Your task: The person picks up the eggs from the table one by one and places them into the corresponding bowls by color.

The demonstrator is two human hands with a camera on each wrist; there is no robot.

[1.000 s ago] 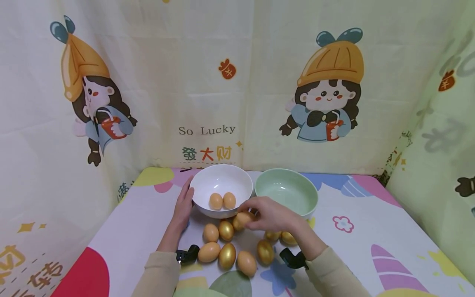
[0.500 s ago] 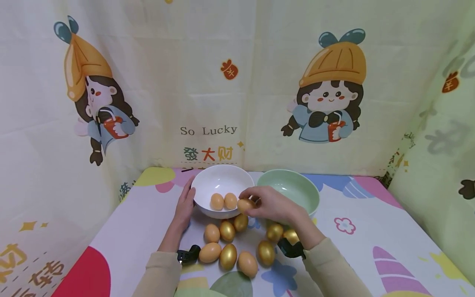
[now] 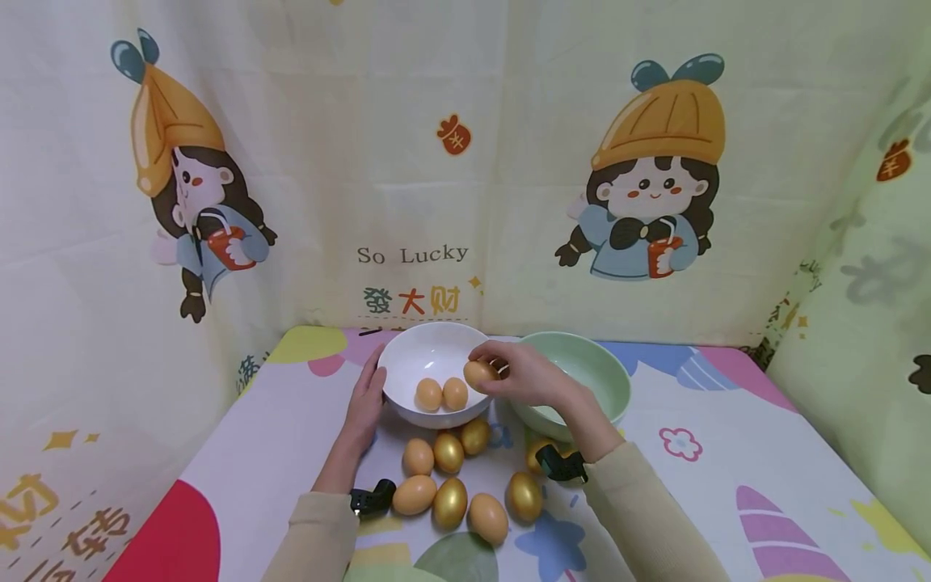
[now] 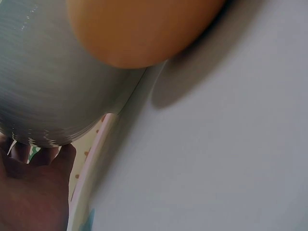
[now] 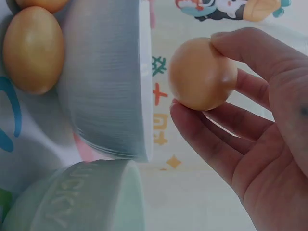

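In the head view, my left hand (image 3: 364,408) rests against the outer left side of a white bowl (image 3: 407,408). Its fingers touch the wall below the rim; the left wrist view shows the fingertips (image 4: 65,154) on the bowl. My right hand (image 3: 534,376) pinches a brown egg (image 3: 480,374) between thumb and fingers, over the white bowl's right rim. The right wrist view shows this egg (image 5: 201,74) held apart from the bowl wall. Two brown eggs (image 3: 429,394) lie inside the white bowl.
A pale green bowl (image 3: 614,388) stands to the right, partly behind my right hand. In front lie several gold eggs (image 3: 450,503) and brown eggs (image 3: 488,518), some hidden by the right wrist. A patterned cloth (image 3: 684,501) covers the table; a printed curtain (image 3: 407,186) hangs behind.
My right hand has lifted the brown egg from among the front eggs up to the white bowl's right rim. My left hand has stayed on the bowl.
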